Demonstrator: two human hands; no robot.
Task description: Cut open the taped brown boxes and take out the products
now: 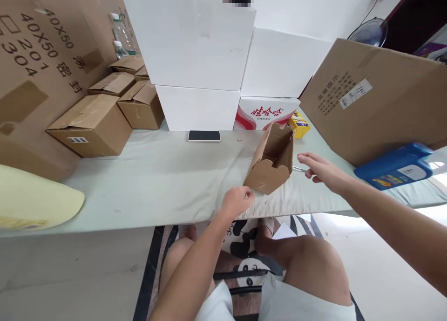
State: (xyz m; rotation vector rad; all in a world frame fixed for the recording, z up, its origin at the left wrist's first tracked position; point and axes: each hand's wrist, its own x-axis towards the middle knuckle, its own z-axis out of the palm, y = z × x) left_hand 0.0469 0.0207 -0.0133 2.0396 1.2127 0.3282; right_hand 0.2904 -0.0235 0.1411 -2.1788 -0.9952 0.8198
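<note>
An open-topped cardboard box (270, 179) stands on the cloth-covered table, with notches cut in its upper edges; its inside is dark and shows no contents. My left hand (237, 202) is closed at the box's lower left corner, its fingertips partly hidden. To the right of the box, my right hand (319, 171) has its thumb and fingers around a thin silvery metal tool (299, 169). The tool's tip meets or nearly meets the box's right side, and its exact kind is too small to tell.
A phone (204, 136) lies before stacked white boxes (197, 109). Behind the box are a red-and-white carton (267, 112) and a yellow packet (299, 124). A blue bottle (396, 167) lies right, against a large carton (377, 97). Small brown boxes (91, 125) stand left.
</note>
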